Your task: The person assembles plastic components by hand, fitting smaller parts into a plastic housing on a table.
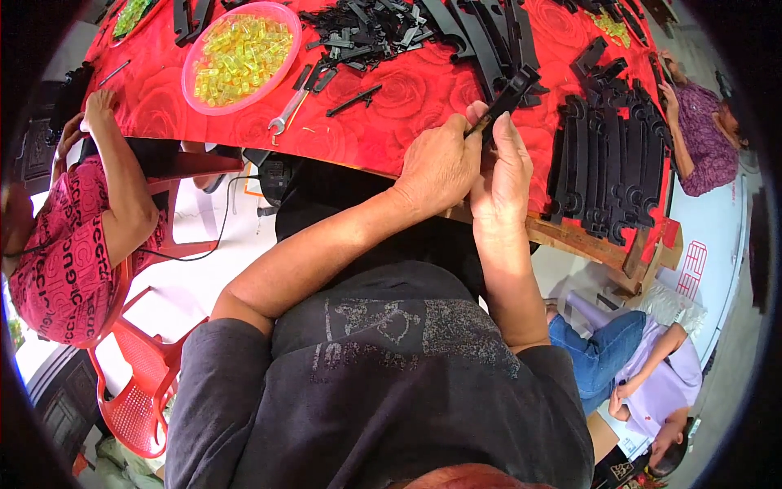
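Above the near edge of the table, my left hand [440,167] and my right hand [503,175] meet around a long black plastic part [513,91] with a hooked far end. The left fingers are closed at its near end, and whatever else they pinch is hidden. My right thumb points up along the part while the other fingers wrap behind it. Just beyond lie several long black plastic strips [482,45]. To the right, more notched black strips [607,163] rest side by side in a row.
A pink bowl [189,80] holds small clear yellow pieces, next to a heap of small black parts [366,37]. A wrench [285,112] lies near the edge of the red tablecloth [391,122]. People sit at left and right; a red chair [134,407] stands lower left.
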### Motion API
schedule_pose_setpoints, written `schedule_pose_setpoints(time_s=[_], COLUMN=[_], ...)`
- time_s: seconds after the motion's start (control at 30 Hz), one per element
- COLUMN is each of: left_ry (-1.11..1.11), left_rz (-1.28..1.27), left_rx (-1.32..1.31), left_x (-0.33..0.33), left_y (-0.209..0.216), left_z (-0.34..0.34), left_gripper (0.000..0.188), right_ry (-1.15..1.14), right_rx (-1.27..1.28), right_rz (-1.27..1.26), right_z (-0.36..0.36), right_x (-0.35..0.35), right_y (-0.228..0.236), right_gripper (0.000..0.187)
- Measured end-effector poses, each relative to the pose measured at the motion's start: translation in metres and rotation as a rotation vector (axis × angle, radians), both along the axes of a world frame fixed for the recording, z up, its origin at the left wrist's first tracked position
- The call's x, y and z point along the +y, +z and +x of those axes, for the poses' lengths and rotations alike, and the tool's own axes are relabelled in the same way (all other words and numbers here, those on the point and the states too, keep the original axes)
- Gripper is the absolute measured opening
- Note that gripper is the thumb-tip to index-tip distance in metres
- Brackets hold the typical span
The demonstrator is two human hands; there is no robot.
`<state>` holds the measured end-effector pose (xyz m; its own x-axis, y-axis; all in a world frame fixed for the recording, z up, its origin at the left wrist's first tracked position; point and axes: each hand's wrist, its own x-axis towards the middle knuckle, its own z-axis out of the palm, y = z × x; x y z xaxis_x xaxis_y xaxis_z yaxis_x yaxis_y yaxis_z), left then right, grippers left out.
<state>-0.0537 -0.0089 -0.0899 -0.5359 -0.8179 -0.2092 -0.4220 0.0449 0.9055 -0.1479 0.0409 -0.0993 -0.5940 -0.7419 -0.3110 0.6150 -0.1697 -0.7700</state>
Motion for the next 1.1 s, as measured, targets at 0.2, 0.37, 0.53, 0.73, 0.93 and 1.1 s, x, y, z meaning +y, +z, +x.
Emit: schedule_pose_setpoints(time_s=[0.2, 0.37, 0.53, 0.73, 0.93, 1.1], left_ry=[0.024, -0.004, 0.022, 0.038, 0.052, 0.026], left_rz=[-0.038, -0.011, -0.048, -0.088, -0.031, -0.014], left_rx=[0.064, 0.055, 0.063, -0.006, 0.044, 0.128], left_x=[0.002, -0.005, -0.007, -0.008, -0.011, -0.013], left_y=[-0.003, -0.001, -0.004, 0.000, -0.003, -0.009], left_z=[0.003, 0.000, -0.003, -0.003, -0.001, -0.002], left_gripper=[0.031, 0.034, 0.037, 0.038, 0.037, 0.035], right_ry=[-0.001, 0.035, 0.046, 0.046, 0.035, 0.018], right_rx=[-0.037, -0.023, 0.025, 0.008, -0.007, -0.032], right_rz=[-0.016, -0.012, 0.022, 0.038, 0.045, 0.044], right_z=[0.003, 0.002, 0.001, 0.002, 0.007, 0.003], right_x=[0.000, 0.002, 0.003, 0.002, 0.001, 0.001], right_y=[0.000, 0.001, -0.004, -0.002, 0.000, 0.002], right_gripper=[0.022, 0.023, 0.037, 0.038, 0.031, 0.024])
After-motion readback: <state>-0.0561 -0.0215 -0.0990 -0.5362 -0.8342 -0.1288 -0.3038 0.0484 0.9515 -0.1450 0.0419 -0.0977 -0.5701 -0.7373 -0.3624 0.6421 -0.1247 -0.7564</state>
